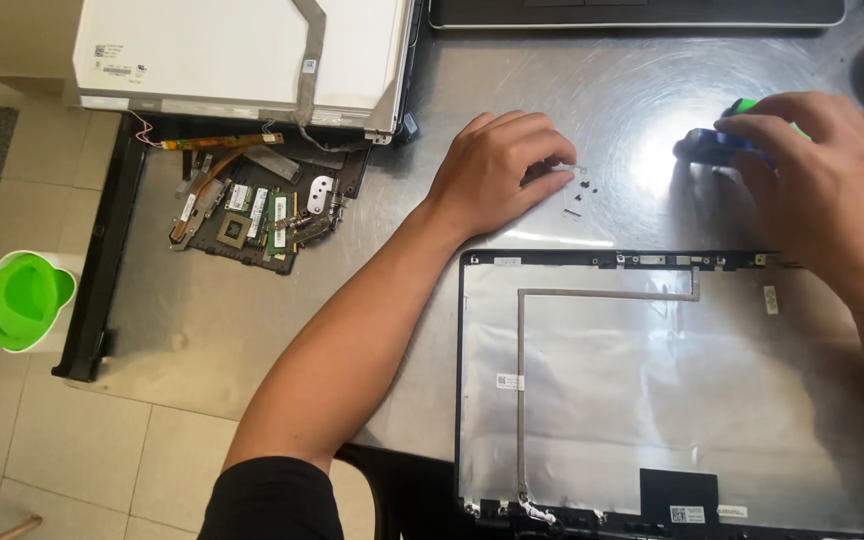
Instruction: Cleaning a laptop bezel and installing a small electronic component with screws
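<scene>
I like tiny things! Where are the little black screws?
In the head view, the little black screws lie on the metal table, just right of the left hand, above the laptop lid.

1. I have one laptop lid cover (pixel 672 390) lying in front of me.
2. One loose screen panel (pixel 232 50) sits at the far left.
3. One circuit board (pixel 247 215) lies below it.
4. A few tiny screws (pixel 584 188); I can't count them exactly.
5. One blue-and-green screwdriver (pixel 717 140).
6. One green-and-white cup (pixel 24 300).
</scene>
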